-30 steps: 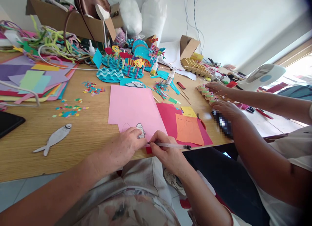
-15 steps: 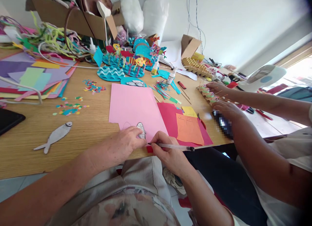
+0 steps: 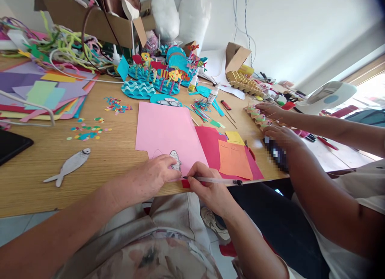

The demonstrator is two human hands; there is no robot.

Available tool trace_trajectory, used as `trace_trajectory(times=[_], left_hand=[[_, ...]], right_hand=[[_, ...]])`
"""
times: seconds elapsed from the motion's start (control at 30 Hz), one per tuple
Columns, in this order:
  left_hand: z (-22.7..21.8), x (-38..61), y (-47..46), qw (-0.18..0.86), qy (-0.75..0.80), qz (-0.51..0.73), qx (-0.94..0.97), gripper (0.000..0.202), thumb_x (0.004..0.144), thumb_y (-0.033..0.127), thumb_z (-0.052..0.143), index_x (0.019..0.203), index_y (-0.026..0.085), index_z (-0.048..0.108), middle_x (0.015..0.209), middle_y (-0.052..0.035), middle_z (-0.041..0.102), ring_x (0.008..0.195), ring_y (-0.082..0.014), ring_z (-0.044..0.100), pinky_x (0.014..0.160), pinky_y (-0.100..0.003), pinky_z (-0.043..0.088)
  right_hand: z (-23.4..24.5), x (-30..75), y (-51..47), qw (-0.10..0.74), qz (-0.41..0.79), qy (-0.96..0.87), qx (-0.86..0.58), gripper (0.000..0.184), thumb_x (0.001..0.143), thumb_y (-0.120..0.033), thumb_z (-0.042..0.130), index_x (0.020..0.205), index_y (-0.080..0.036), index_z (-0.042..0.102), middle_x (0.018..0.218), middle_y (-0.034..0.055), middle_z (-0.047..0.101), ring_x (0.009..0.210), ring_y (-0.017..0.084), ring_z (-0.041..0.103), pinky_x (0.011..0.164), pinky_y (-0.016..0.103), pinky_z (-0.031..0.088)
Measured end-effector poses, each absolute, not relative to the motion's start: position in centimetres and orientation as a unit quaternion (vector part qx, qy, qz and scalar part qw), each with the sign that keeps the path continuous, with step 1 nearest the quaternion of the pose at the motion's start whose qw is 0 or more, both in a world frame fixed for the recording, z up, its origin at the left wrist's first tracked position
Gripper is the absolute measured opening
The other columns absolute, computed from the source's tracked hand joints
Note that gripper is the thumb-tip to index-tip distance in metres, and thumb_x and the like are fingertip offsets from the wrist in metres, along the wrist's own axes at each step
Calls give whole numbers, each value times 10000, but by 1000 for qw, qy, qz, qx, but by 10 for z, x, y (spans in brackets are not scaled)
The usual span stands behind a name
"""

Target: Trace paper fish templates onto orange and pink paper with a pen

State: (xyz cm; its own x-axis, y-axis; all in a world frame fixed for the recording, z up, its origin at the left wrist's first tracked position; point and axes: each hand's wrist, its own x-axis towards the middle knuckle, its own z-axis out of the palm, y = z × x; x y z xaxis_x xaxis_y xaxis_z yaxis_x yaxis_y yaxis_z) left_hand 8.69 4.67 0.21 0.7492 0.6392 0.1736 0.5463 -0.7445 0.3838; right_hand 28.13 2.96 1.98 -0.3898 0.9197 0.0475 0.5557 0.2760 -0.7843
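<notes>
A small white fish cutout [image 3: 175,160] with drawn scales lies on a sheet of pink paper [image 3: 165,126] near the table's front edge. My left hand [image 3: 158,172] presses the cutout down with its fingers, covering the tail end. In my right hand [image 3: 209,186] is a slim pen [image 3: 218,180] with a clear barrel, its tip at the paper's lower edge beside my left fingertips. A fish outline is drawn on the pink paper left of the cutout. A larger grey-white fish cutout [image 3: 72,162] lies on bare wood to the left.
Right of the pink sheet lie red paper [image 3: 207,138] and orange paper [image 3: 234,158]. Confetti dots [image 3: 88,130], glue bottles [image 3: 213,93] and blue sea-themed crafts [image 3: 138,88] stand farther back. Another person's hands [image 3: 278,132] work on an egg-carton strip at right.
The camera view has shifted very slightly. Both hands, the cutout and the pen keep nearly the same places on the pink paper.
</notes>
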Motion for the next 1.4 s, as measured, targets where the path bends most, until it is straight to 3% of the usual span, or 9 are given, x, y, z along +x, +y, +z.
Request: trace_trajectory(times=[0.8, 1.4], left_hand=[[9, 88, 47, 166, 336, 142, 916, 266, 932, 204, 380, 917, 197, 646, 951, -59, 555, 880, -178, 511, 788, -296, 415], [8, 88, 47, 172, 346, 148, 910, 220, 915, 164, 418, 950, 185, 635, 981, -56, 577, 918, -179, 528, 815, -311, 425]], right_hand=[[17, 277, 33, 272, 393, -739, -474, 87, 742, -124, 468, 681, -185, 484, 580, -52, 470, 527, 84, 391, 490, 197, 301], [19, 277, 35, 258, 381, -753, -471, 93, 746, -119, 473, 678, -181, 489, 580, -50, 475, 531, 84, 391, 488, 200, 294]])
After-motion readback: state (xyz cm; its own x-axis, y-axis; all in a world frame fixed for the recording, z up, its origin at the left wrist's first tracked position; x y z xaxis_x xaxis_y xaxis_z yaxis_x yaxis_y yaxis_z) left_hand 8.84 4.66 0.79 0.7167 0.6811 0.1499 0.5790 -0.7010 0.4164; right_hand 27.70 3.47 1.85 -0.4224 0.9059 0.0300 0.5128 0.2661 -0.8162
